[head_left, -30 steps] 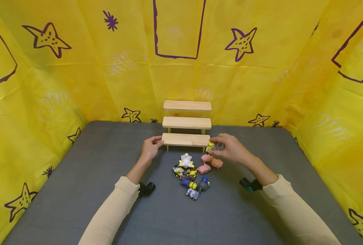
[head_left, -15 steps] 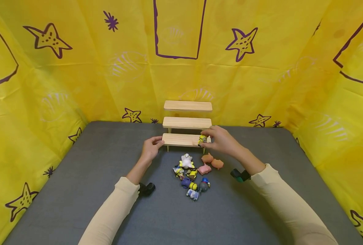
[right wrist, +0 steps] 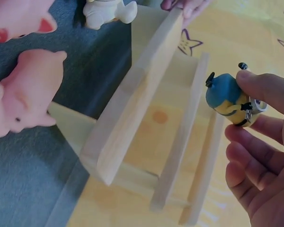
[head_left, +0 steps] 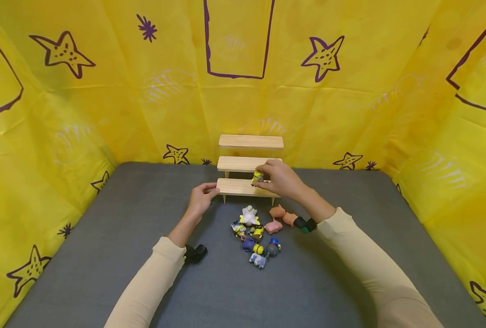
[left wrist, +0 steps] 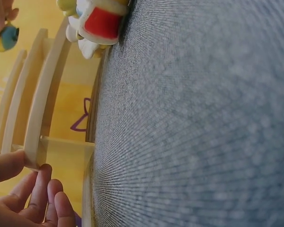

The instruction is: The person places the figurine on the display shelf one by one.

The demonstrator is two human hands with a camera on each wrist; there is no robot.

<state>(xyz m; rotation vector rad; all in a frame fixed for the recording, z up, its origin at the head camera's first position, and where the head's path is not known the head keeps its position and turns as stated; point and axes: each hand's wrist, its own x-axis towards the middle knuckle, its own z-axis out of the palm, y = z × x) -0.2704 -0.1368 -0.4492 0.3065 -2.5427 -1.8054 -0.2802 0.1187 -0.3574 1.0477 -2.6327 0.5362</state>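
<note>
A three-step wooden display stand (head_left: 236, 187) stands at the back of the grey cloth. My left hand (head_left: 201, 199) pinches the left end of its lowest step; in the left wrist view the thumb (left wrist: 9, 163) lies on top and fingertips curl beneath. My right hand (head_left: 283, 180) holds a small minion figurine (head_left: 258, 176) between thumb and fingers, above the lowest step and right of its middle. In the right wrist view the minion figurine (right wrist: 227, 97) shows its yellow body, blue lower part and black feet, held clear of the boards.
In front of the stand lie several toy figures: pink pigs (head_left: 273, 226), a white figure (head_left: 249, 215), more minions (head_left: 257, 232), a grey figure with a blue top (head_left: 273, 247) and a blue-and-white one (head_left: 258, 260). A yellow patterned cloth (head_left: 243, 105) hangs behind.
My right hand has carried the minion figurine leftward and slightly up, from beside the lowest step's right end to above that step. The left hand keeps its place on the stand.
</note>
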